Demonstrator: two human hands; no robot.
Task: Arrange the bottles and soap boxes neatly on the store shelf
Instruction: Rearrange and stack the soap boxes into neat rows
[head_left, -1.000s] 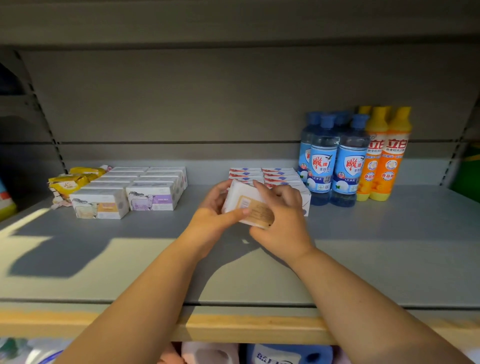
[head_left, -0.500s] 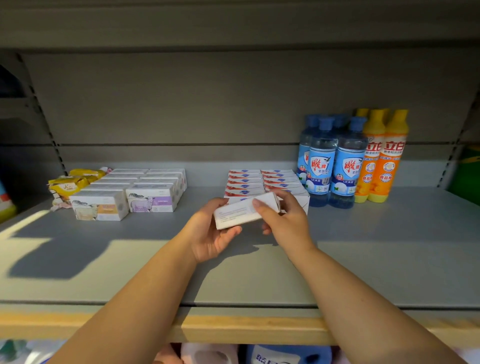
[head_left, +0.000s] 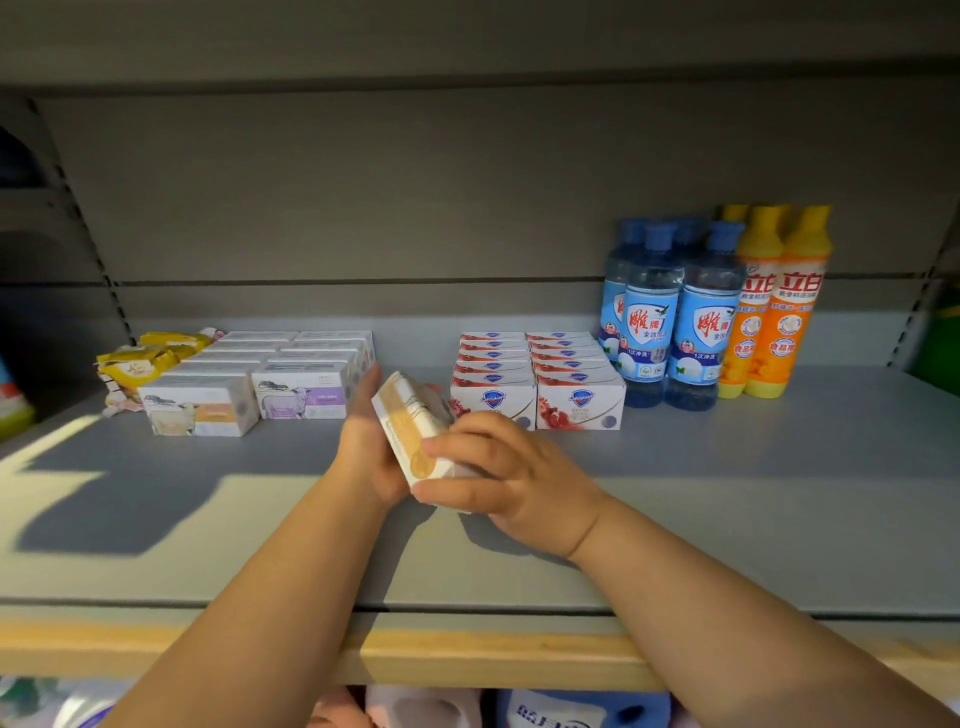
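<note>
We hold a white-and-orange cardboard soap box (head_left: 413, 426) tilted above the grey metal shelf's (head_left: 727, 493) middle. Our left hand (head_left: 371, 447) presses straight fingers along its side, and our right hand (head_left: 514, 478) curls round its near end.

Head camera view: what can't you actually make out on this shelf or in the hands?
All in the head view:
The soap box: print blurred, partly under the right hand.
The left hand: thumb hidden behind that box.
The rear blue bottles: screened by the front pair, count unclear.
The goods below the shelf: cut off by the bottom edge.
</note>
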